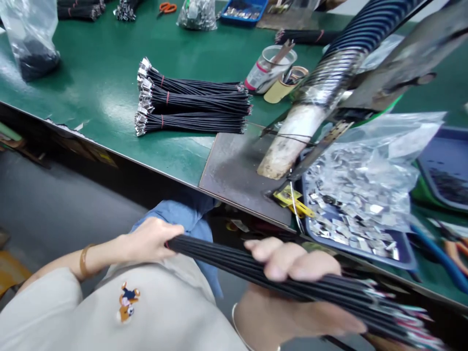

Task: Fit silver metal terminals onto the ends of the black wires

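A long bundle of black wires (234, 261) lies across my lap, below the table's front edge. My left hand (149, 240) is closed round its left end. My right hand (292, 273) is wrapped round the bundle farther right, fingers curled over the top. The bundle's right end (398, 312) shows coloured and metal tips. On the green table (102, 73) lie three tied bundles of black wires with metal terminals (190, 103).
A tool with a ribbed hose and pale nozzle (310, 112) hangs over a dark metal plate (234, 168). A blue tray of small metal terminals (351, 214) under a plastic bag sits to the right. Tape rolls and a cup (274, 68) stand behind. Scissors (167, 7) lie far back.
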Demonstrator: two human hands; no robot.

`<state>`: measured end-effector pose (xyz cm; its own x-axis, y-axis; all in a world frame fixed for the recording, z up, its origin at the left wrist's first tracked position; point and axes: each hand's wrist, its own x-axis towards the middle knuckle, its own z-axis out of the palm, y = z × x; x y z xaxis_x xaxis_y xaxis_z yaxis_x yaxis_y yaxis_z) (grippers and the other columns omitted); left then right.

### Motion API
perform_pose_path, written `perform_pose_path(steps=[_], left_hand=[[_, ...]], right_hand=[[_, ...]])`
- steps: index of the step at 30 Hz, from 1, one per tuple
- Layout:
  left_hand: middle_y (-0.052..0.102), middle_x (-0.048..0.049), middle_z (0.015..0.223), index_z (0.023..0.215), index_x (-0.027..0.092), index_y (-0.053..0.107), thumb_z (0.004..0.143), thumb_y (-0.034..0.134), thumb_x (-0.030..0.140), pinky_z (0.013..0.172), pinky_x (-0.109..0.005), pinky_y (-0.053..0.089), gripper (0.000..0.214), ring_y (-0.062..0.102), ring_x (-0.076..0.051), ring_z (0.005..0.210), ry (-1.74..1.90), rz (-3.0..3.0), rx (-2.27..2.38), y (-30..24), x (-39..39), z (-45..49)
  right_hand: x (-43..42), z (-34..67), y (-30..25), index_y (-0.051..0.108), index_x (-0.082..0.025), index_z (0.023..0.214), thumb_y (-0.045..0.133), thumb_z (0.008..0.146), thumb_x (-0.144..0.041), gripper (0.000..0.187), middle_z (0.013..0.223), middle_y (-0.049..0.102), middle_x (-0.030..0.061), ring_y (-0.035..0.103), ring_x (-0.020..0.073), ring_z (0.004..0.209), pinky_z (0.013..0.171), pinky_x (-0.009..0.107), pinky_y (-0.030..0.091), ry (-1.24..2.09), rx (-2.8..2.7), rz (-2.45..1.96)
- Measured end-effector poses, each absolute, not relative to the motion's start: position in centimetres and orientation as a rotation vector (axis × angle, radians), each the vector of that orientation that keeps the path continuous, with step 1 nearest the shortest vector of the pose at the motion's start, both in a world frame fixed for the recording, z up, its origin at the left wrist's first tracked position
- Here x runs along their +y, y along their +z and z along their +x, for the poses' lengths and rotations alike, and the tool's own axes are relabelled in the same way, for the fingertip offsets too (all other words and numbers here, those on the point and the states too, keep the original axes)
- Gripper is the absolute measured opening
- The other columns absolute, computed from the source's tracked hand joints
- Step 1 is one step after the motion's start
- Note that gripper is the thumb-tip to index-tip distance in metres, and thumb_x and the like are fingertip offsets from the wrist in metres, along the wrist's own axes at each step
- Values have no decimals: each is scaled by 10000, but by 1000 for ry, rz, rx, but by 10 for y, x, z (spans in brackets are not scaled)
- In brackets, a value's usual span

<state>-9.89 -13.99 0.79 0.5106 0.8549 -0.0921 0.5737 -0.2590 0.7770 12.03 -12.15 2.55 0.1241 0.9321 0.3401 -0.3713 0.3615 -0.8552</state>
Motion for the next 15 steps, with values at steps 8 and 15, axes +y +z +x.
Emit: perform_pose_path(steps=[8,15], left_hand=[[425,65,474,700,218,459,896,499,471,453,-231,367,323,423,-106,401,1678,927,2229,21,-116,-194],[465,53,481,645,209,473,768,671,466,507,-234,360,348,476,-126,464,941,1066,2547,12,-130,-254]], right_hand=[[-134,126,11,755,-225,999,752,844,-391,228,912,773,78,755,227,817,700,365,634,1245,-1252,-920],[-121,116,24,769,-192,807,793,800,-303,114,673,740,30,700,162,568,506,273,594,1069,-1230,-851]])
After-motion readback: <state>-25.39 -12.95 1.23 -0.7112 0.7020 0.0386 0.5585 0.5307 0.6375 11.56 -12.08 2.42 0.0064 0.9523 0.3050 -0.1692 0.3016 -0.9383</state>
